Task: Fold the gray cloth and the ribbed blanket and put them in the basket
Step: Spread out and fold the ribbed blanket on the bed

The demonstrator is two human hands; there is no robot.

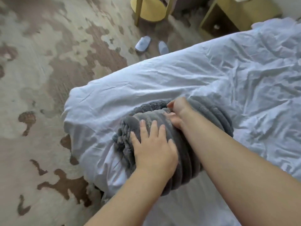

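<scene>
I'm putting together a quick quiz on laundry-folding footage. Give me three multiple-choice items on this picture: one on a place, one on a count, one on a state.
1. Where does the ribbed blanket lie?
A. on a chair
B. on the white bed, near its corner
C. in a basket

2. How many slippers lie on the patterned carpet?
A. one
B. two
C. four

3. How is the left hand?
A. flat on the blanket, fingers straight
B. clenched in the air
C. holding a slipper

Answers: 1 B, white bedding shows around it; 2 B, a pale pair lies beyond the bed; 3 A, its palm and straight fingers rest on the ribs.
</scene>
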